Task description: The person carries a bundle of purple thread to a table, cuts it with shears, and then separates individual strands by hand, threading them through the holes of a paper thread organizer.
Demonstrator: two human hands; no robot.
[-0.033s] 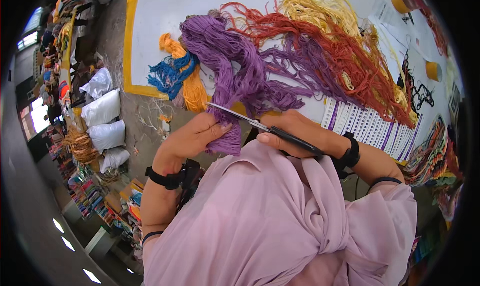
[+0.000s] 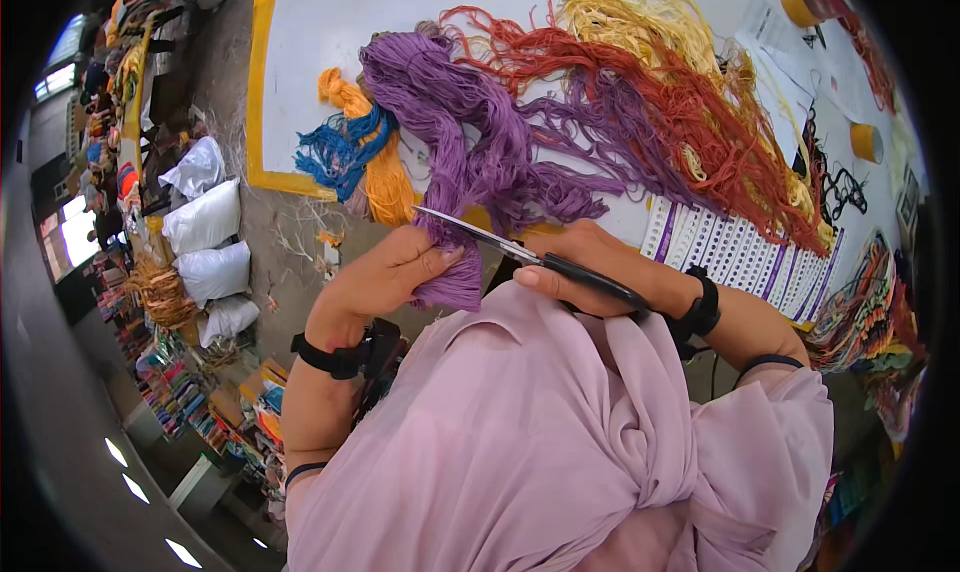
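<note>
My left hand [image 2: 398, 270] is closed around the lower end of a purple yarn hank [image 2: 440, 112], which hangs over the front edge of the table. The cut-looking bottom of the hank sticks out below my fingers. In my right hand [image 2: 590, 262] is a pair of scissors [image 2: 585, 280] with black handles. Its metal blades point left and lie across the purple strands just above my left hand. Whether the blades are parted around the yarn I cannot tell. Left of the purple hank lie an orange yarn hank [image 2: 386, 182] and a blue yarn bundle [image 2: 345, 152].
Loose rust-red yarn [image 2: 690, 122] and pale yellow yarn [image 2: 640, 22] spread across the white table [image 2: 310, 32], which has a yellow edge. A punched card sheet [image 2: 740, 247] lies along its front right. White sacks [image 2: 205, 217] sit on the floor to the left.
</note>
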